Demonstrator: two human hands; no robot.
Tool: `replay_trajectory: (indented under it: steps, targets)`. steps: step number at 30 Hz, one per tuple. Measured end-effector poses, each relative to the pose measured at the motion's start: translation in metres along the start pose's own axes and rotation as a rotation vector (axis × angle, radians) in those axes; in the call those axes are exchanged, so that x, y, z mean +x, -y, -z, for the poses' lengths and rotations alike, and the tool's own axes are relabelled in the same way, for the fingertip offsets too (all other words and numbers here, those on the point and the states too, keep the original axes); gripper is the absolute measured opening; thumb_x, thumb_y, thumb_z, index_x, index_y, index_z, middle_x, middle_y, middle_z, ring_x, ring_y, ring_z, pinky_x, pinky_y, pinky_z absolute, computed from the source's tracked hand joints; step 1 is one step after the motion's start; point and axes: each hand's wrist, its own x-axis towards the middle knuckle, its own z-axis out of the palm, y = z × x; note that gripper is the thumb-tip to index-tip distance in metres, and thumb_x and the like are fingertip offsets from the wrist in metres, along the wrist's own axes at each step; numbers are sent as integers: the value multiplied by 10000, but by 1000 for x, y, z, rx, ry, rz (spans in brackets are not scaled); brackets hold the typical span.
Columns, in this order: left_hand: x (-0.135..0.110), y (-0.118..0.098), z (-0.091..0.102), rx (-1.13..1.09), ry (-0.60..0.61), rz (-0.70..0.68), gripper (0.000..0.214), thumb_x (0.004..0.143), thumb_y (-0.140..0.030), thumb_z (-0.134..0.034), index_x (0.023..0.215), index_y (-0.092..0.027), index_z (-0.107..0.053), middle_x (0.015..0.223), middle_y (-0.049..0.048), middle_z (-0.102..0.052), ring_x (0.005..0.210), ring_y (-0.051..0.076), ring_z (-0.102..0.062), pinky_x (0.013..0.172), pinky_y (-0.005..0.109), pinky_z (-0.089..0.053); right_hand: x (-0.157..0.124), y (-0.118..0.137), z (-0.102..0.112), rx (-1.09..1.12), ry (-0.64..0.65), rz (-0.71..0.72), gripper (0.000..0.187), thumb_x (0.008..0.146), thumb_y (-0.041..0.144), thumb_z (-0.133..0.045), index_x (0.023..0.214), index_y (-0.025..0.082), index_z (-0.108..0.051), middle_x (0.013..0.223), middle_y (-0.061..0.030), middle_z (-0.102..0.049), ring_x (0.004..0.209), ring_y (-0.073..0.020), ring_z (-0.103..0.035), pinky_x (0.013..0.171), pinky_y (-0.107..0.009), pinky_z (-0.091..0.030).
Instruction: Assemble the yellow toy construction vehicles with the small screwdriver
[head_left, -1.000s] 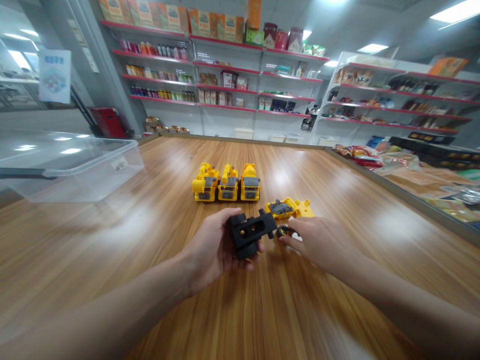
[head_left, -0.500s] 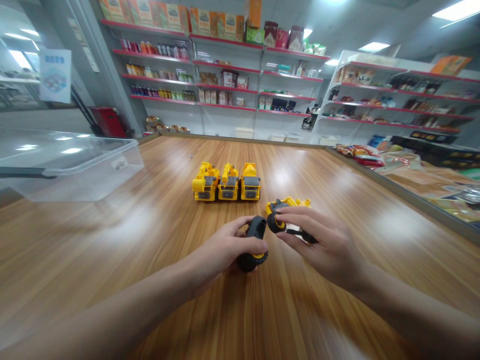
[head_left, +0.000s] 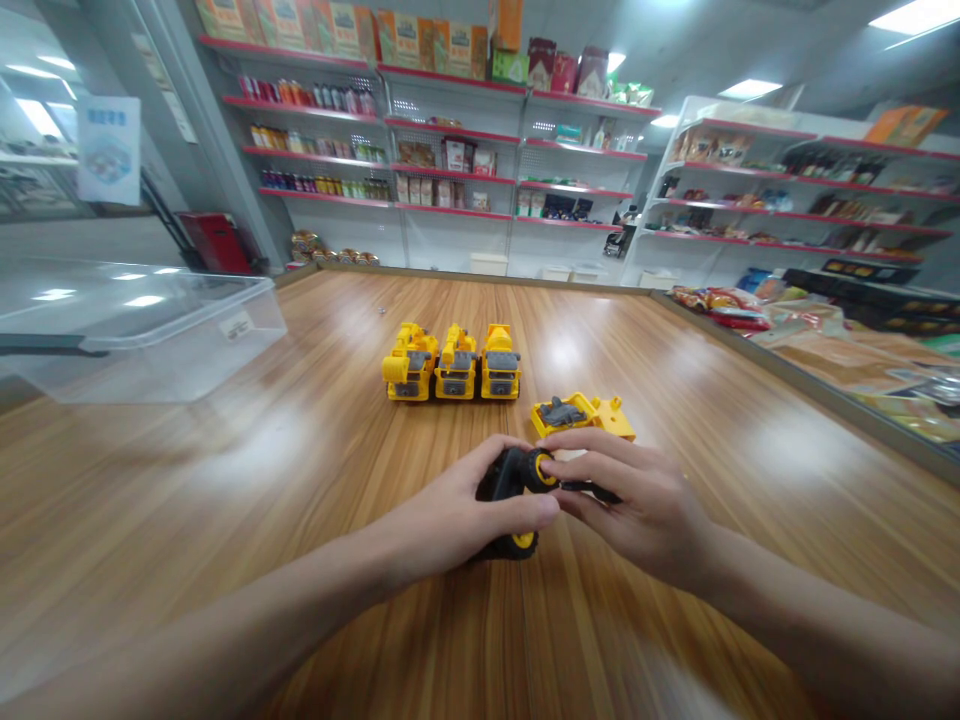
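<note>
My left hand (head_left: 457,520) is closed around a black toy chassis (head_left: 504,485) with a yellow-hubbed wheel at its lower end. My right hand (head_left: 637,500) pinches a black wheel set with a yellow hub (head_left: 541,468) and presses it against the chassis. Both hands meet just above the wooden table (head_left: 300,480). Right behind them lies a loose yellow toy body shell (head_left: 581,415). Farther back, three yellow toy trucks (head_left: 450,365) stand side by side in a row.
A clear plastic bin (head_left: 135,325) sits at the table's left edge. Store shelves (head_left: 450,150) with packaged goods line the far wall and the right side. Snack packets (head_left: 720,305) lie on a counter beyond the table's right edge.
The chassis turned in my left hand. My right hand picked up the wheel set from the table and brought it against the chassis; both hands shifted slightly toward me.
</note>
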Motion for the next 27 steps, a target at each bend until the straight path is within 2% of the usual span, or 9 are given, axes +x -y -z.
replay_trajectory:
  steps: [3,6,9,13,15,20,25,27]
  targets:
    - [1,0,-2,-61,-29,18,360,899,-496,-542,1124,-218,-582,899,22,-592,811,173,-534,697,281,-404,1,3,0,20,-13,-42,149,859,190,-689,1003,197,-654,1078,-72,-673,980,-177,-654,815,-305,-552]
    - [4,3,-3,-168,-65,46,318,942,-441,-459,1129,-221,-592,865,22,-593,762,165,-521,663,269,-386,2,5,-1,51,-49,-75,130,850,199,-697,974,205,-659,1053,-73,-676,962,-188,-655,817,-330,-549]
    - [6,7,0,-180,-76,23,274,906,-357,-548,1142,-223,-583,935,24,-609,818,164,-533,681,259,-389,2,6,-4,113,-74,-178,114,832,207,-718,934,200,-668,1032,-66,-688,950,-191,-659,836,-339,-538]
    - [7,9,3,-85,-84,1,373,829,-327,-682,1154,-195,-553,976,37,-622,883,179,-561,762,285,-422,-1,5,-10,249,-47,-472,93,855,259,-692,934,210,-686,995,-38,-720,928,-185,-674,848,-335,-530]
    - [6,10,4,-35,-87,-7,425,804,-338,-712,1163,-189,-539,992,47,-628,904,197,-580,794,314,-441,-2,4,-13,316,-6,-565,127,868,282,-673,974,216,-695,981,-31,-730,927,-190,-678,844,-338,-527]
    - [8,17,6,74,-92,-64,468,796,-316,-709,1217,-203,-537,990,53,-639,893,219,-602,792,353,-460,-1,2,-15,381,17,-622,151,856,305,-681,966,205,-708,957,-26,-732,905,-187,-674,835,-326,-512]
    - [8,15,7,63,-56,-95,459,767,-286,-721,1192,-193,-575,1037,65,-636,913,226,-595,775,345,-469,2,4,-14,488,-18,-689,218,882,379,-645,897,169,-700,765,-19,-688,707,-150,-641,634,-268,-502]
    - [7,12,7,56,-50,-94,451,768,-272,-714,1191,-198,-578,1015,58,-632,906,224,-594,765,340,-471,2,6,-14,492,-22,-685,211,883,374,-644,890,170,-696,746,-13,-677,687,-144,-634,612,-258,-497]
